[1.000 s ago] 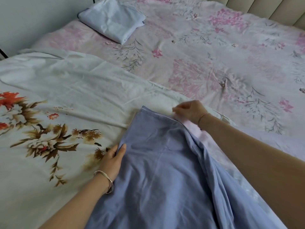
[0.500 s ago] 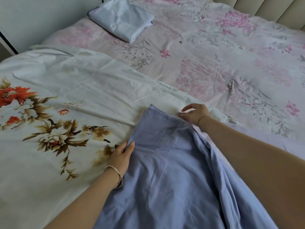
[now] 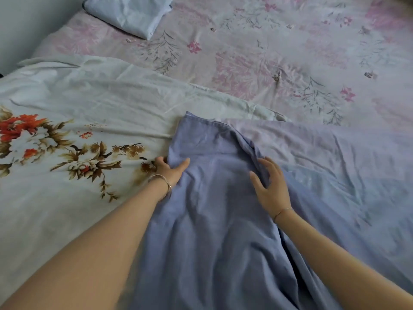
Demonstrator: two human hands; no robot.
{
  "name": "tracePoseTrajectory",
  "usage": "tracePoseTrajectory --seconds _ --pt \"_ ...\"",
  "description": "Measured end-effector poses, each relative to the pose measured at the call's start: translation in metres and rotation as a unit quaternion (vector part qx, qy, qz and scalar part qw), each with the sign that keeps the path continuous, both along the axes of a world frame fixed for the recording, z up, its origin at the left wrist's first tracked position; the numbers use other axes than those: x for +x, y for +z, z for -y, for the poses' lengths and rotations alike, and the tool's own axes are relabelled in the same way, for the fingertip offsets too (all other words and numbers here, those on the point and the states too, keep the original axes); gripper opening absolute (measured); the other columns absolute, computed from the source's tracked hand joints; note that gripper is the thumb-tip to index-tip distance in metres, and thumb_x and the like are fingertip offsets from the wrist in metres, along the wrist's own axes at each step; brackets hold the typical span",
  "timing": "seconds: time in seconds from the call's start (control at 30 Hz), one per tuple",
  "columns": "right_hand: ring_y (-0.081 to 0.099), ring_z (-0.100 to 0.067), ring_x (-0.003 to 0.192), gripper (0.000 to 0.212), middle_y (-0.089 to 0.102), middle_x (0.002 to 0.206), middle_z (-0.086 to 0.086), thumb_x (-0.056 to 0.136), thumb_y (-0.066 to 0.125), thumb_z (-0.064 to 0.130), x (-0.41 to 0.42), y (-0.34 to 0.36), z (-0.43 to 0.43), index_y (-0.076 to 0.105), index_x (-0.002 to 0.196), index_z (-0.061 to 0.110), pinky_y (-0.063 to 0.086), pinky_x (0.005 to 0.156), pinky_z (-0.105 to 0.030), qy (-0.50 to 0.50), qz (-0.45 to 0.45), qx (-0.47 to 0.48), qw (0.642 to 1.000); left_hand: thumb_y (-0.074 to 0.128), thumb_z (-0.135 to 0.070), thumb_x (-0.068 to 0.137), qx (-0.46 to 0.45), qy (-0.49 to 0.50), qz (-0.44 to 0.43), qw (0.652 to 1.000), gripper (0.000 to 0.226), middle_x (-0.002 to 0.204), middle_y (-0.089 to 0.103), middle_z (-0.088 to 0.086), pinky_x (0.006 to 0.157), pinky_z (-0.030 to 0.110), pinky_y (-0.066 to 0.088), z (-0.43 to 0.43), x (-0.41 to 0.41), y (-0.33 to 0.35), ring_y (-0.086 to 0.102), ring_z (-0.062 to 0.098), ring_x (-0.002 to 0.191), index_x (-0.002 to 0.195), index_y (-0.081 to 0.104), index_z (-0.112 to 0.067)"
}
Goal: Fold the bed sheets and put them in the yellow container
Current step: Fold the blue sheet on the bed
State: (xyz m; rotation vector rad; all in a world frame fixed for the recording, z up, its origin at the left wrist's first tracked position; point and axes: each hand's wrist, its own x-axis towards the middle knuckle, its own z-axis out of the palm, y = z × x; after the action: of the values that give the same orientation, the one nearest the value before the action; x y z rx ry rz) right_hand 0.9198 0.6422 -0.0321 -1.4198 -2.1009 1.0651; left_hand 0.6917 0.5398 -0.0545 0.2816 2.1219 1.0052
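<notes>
Two hands lie on the blue sheet (image 3: 212, 220), which runs from the near edge of view up the middle, its hemmed far corner lying flat. Left hand (image 3: 171, 170) is at the sheet's left edge and grips it: thumb on top of the cloth, fingers tucked under the edge. Right hand (image 3: 269, 186) is at the sheet's right side, on a raised fold; fingers spread and only slightly bent, thumb on one side of the ridge. It seems to press rather than pinch, though blur leaves some doubt. White flowered sheet (image 3: 67, 157) lies under and left of the blue sheet, touching it. Pink flowered cover (image 3: 279, 52) lies beyond it. Folded pale-blue cloth (image 3: 129, 14) lies well beyond, to the far left.
</notes>
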Motion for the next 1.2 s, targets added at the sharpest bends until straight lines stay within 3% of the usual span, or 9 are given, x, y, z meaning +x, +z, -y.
tracePoseTrajectory --seconds 0.23,0.33,0.43,0.53,0.63,0.77,0.9,1.0,1.2 --pt "0.038 -0.001 0.131 0.06 0.043 0.138 0.017 0.077 0.04 0.078 0.055 0.012 0.129 0.049 0.124 0.043 0.03 0.111 -0.023 0.162 0.008 -0.046 0.986 0.079 -0.071 0.023 -0.112 -0.103 0.167 0.974 0.098 0.095 0.073 0.01 0.082 0.034 0.055 0.133 0.045 0.013 0.069 0.027 0.09 0.096 0.071 -0.007" --pt "0.032 -0.005 0.135 0.074 0.039 0.143 0.017 0.075 0.025 0.085 0.073 -0.002 0.163 0.047 0.131 0.041 0.026 0.115 -0.032 0.174 0.075 -0.044 0.981 0.087 -0.059 0.039 -0.113 -0.131 0.231 0.957 0.072 0.091 0.072 0.0 0.064 0.022 0.055 0.179 0.082 0.026 0.069 0.014 0.076 0.092 0.068 -0.014" --pt "0.023 -0.008 0.14 0.083 0.03 0.151 0.013 0.072 0.016 0.086 0.081 0.001 0.182 0.041 0.136 0.04 0.014 0.117 -0.029 0.173 0.113 -0.059 0.977 0.072 -0.042 0.077 -0.107 -0.149 0.185 0.965 0.035 0.092 0.065 -0.002 0.06 0.016 0.048 0.207 0.109 0.041 0.06 0.007 0.077 0.1 0.06 -0.018" --pt "0.024 -0.009 0.14 0.065 0.03 0.151 0.011 0.082 0.028 0.073 0.077 0.017 0.191 0.04 0.137 0.04 0.015 0.119 -0.034 0.163 0.097 -0.039 0.981 0.066 -0.042 0.081 -0.045 -0.138 0.152 0.978 0.037 0.103 0.067 0.001 0.084 0.03 0.051 0.213 0.096 0.06 0.062 0.017 0.095 0.109 0.063 -0.017" --pt "0.019 -0.009 0.142 0.046 0.026 0.153 0.01 0.094 0.043 0.05 0.073 0.022 0.198 0.039 0.138 0.039 0.013 0.119 -0.037 0.16 0.085 -0.066 0.981 0.063 -0.041 0.085 -0.092 -0.177 0.071 0.977 0.043 0.106 0.062 0.006 0.082 0.027 0.043 0.212 0.079 0.06 0.059 0.023 0.098 0.114 0.059 -0.01" --pt "0.006 -0.01 0.145 0.049 0.013 0.157 0.011 0.095 0.043 0.048 0.08 0.008 0.209 0.033 0.142 0.038 0.006 0.119 -0.034 0.195 0.148 -0.152 0.957 0.059 -0.043 0.087 -0.142 -0.162 -0.011 0.976 0.052 0.118 0.061 0.017 0.087 0.033 0.045 0.22 0.092 0.036 0.057 0.034 0.107 0.12 0.054 -0.002" --pt "0.017 -0.007 0.143 0.053 0.018 0.155 0.014 0.093 0.048 0.046 0.105 0.016 0.219 0.035 0.142 0.033 0.02 0.117 -0.03 0.118 0.086 -0.195 0.97 0.051 -0.043 0.091 -0.182 -0.088 -0.1 0.974 0.063 0.133 0.047 0.023 0.093 0.044 0.042 0.213 0.111 0.049 0.05 0.039 0.117 0.134 0.032 -0.001" --pt "0.023 0.002 0.136 0.052 0.025 0.151 0.015 0.092 0.053 0.04 0.136 0.033 0.226 0.037 0.14 0.031 0.024 0.11 -0.019 0.018 0.03 -0.169 0.985 0.054 -0.041 0.09 -0.096 -0.119 -0.25 0.956 0.067 0.141 0.039 0.019 0.103 0.044 0.036 0.195 0.125 0.069 0.04 0.035 0.126 0.14 0.03 -0.003" --pt "0.034 -0.004 0.131 0.054 0.035 0.144 0.012 0.083 0.068 0.036 0.224 0.052 0.233 0.044 0.132 0.032 0.032 0.107 -0.023 -0.062 0.059 -0.077 0.993 0.054 -0.045 0.089 0.087 -0.214 -0.142 0.963 0.047 0.111 0.058 0.004 0.087 0.028 0.044 0.158 0.228 0.09 0.054 0.019 0.101 0.119 0.052 -0.009"
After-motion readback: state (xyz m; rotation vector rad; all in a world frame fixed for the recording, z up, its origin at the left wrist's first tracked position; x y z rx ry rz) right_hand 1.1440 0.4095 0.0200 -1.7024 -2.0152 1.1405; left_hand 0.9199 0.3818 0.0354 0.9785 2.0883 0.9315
